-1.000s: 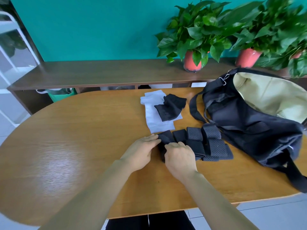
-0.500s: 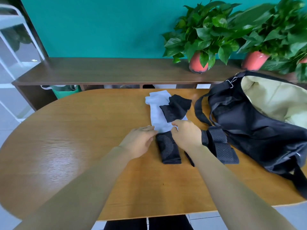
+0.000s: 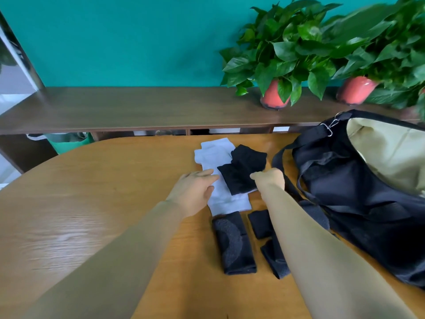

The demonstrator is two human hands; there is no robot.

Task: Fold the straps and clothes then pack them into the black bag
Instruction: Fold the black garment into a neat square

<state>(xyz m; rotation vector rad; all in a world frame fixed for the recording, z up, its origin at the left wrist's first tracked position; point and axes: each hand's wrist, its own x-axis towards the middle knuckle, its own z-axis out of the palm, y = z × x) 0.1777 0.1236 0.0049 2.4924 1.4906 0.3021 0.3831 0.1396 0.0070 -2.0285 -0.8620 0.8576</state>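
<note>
Left hand (image 3: 195, 187) rests straight-fingered on the white garment (image 3: 226, 202). At its 3 o'clock, right hand (image 3: 269, 180) curls against black cloth (image 3: 241, 172), grip unclear

Left hand (image 3: 193, 192) lies flat and outstretched, right hand (image 3: 270, 180) curled

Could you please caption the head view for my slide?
Left hand on the white cloth, right hand at the black garment atop it; folded strap nearer, open black bag beside.

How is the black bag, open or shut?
Open. The black bag gapes at its mouth, showing the pale lining inside.
</note>
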